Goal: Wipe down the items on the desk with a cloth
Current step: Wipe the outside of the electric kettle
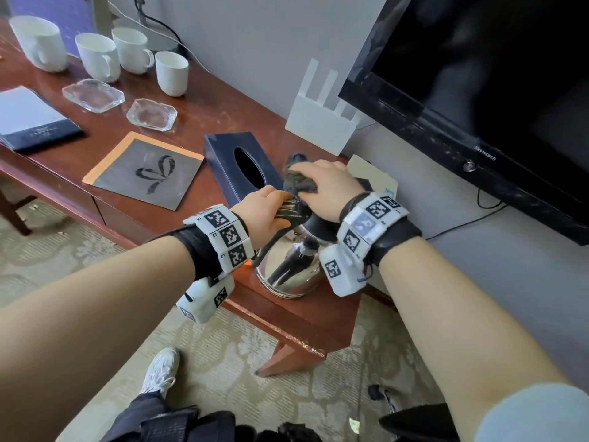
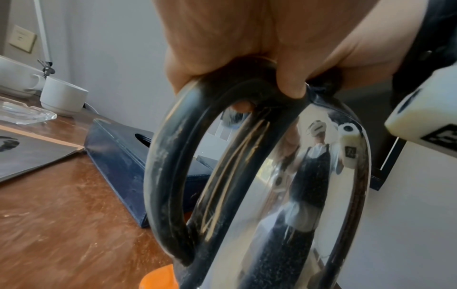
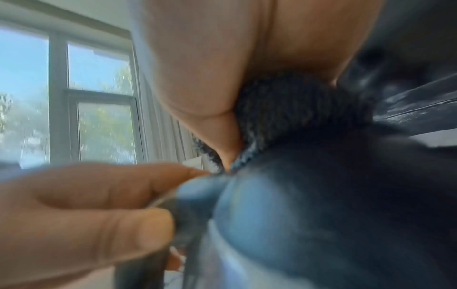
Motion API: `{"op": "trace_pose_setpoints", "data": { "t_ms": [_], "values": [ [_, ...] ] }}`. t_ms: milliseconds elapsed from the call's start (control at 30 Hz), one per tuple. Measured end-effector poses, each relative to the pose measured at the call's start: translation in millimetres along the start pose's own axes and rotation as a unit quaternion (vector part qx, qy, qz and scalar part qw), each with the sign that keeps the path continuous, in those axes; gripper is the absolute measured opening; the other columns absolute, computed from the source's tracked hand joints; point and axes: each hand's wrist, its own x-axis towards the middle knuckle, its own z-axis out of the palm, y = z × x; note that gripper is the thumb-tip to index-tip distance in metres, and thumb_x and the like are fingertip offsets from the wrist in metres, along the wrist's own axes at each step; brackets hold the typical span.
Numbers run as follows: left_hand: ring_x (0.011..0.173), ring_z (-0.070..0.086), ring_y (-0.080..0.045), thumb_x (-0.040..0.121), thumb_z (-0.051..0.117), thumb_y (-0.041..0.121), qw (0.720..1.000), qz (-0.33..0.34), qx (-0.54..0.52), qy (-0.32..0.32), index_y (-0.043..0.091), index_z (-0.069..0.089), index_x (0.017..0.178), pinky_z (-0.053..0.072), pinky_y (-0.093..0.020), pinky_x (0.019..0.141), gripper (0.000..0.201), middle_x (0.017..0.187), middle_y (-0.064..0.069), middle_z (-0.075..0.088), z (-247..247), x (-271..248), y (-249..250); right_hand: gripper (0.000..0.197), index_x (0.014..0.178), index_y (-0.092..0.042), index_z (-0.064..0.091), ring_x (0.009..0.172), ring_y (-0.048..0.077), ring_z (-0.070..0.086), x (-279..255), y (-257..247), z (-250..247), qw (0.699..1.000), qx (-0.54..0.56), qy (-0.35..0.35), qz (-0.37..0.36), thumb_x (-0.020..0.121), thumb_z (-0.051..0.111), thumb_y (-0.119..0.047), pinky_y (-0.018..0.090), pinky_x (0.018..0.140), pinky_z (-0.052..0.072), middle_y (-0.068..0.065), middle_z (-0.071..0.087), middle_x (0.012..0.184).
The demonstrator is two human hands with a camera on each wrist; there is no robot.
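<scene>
left hand (image 1: 266, 212): fingers curled round the black handle (image 2: 170, 176) of the kettle, gripping it near the top. The left wrist view shows the grip really clearly.
right hand (image 1: 325, 189): holding a bunched-up dark cloth (image 1: 299, 181) and pressing it down on the kettle's black lid (image 1: 322, 226). In the right wrist view the cloth is wedged between palm and lid; it's blurry, but the thumb is folded against the cloth.
kettle (image 1: 287, 269): shiny steel, standing on the desk (image 1: 223, 100) near its right end, close to the front edge. There's an orange bit under its base. The person is mirrored in the metal.
tissue box (image 1: 236, 167): dark blue, oval slot on top, just behind and left of the kettle.
dark mat (image 1: 143, 170): square with an orange border and a ribbon-like logo, left of the tissue box.
glass trays (image 1: 94, 95): two clear ones further back on the desk.
cups (image 1: 132, 49): four white ones in a rough row at the back.
router (image 1: 322, 119): white, antennas up, against the wall.
TV (image 1: 478, 90): black screen on the right, pretty dusty along its bottom frame.
booklet (image 1: 35, 122): dark cover, far left of the desk.
</scene>
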Motion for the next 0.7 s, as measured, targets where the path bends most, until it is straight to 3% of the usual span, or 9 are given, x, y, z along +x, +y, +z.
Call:
{"op": "trace_pose_setpoints", "data": {
  "t_ms": [100,200,267,367,467,600,700],
  "values": [
    [0.125,0.040,-0.025,0.093,0.051,0.023,1.000,-0.005,-0.002,0.004,0.014,0.033,0.141,0.034,-0.037,0.105,0.052,0.134,-0.006,0.040,2,0,0,0.049,0.139,-0.029,0.037,0.124,0.033,0.039,19,-1,-1,0.999,0.005,-0.053,0.006,0.092,0.049,-0.024,0.041,0.104,0.035,0.009,0.046,0.135],
    [0.122,0.042,-0.025,0.092,0.053,0.023,1.000,-0.002,-0.006,0.013,0.017,0.037,0.139,0.037,-0.042,0.102,0.049,0.130,-0.006,0.043,4,2,-2,0.052,0.141,-0.020,0.036,0.125,0.029,0.045,23,8,-11,0.991,0.074,-0.099,0.049,0.092,0.052,-0.025,0.033,0.105,0.035,0.009,0.047,0.138],
    [0.121,0.042,-0.025,0.092,0.053,0.023,1.000,-0.005,-0.011,0.012,0.018,0.038,0.137,0.038,-0.044,0.101,0.048,0.128,-0.005,0.044,5,4,-3,0.044,0.137,-0.014,0.041,0.121,0.029,0.049,22,16,-13,0.987,0.091,-0.108,0.079,0.095,0.048,-0.024,0.032,0.102,0.037,0.010,0.052,0.132],
    [0.121,0.042,-0.024,0.092,0.053,0.025,1.000,-0.004,-0.013,0.011,0.019,0.039,0.136,0.038,-0.044,0.101,0.048,0.128,-0.004,0.044,5,5,-3,0.031,0.124,-0.016,0.052,0.111,0.031,0.055,16,27,-9,0.985,0.080,-0.108,0.110,0.096,0.044,-0.025,0.035,0.097,0.041,0.012,0.059,0.118],
    [0.120,0.043,-0.024,0.091,0.053,0.026,1.000,-0.002,-0.012,0.012,0.019,0.040,0.136,0.040,-0.044,0.100,0.047,0.127,-0.003,0.045,6,7,-4,0.038,0.125,-0.029,0.050,0.111,0.031,0.053,6,38,4,0.987,0.110,-0.056,0.104,0.088,0.044,-0.037,0.041,0.101,0.040,0.010,0.057,0.121],
    [0.120,0.043,-0.023,0.091,0.053,0.025,1.000,0.009,-0.002,0.016,0.018,0.040,0.136,0.040,-0.043,0.100,0.047,0.127,-0.004,0.045,6,5,-6,0.047,0.138,-0.031,0.041,0.125,0.029,0.039,-15,35,9,0.993,0.100,0.024,0.058,0.094,0.044,-0.014,0.036,0.107,0.031,0.007,0.045,0.137],
    [0.120,0.043,-0.025,0.091,0.053,0.023,1.000,0.013,-0.002,0.018,0.017,0.040,0.136,0.039,-0.044,0.100,0.048,0.127,-0.006,0.045,6,4,-6,0.050,0.140,-0.033,0.037,0.127,0.029,0.034,-16,32,4,0.997,0.067,0.017,0.036,0.095,0.040,-0.010,0.036,0.105,0.029,0.006,0.041,0.141]
  ]
}}
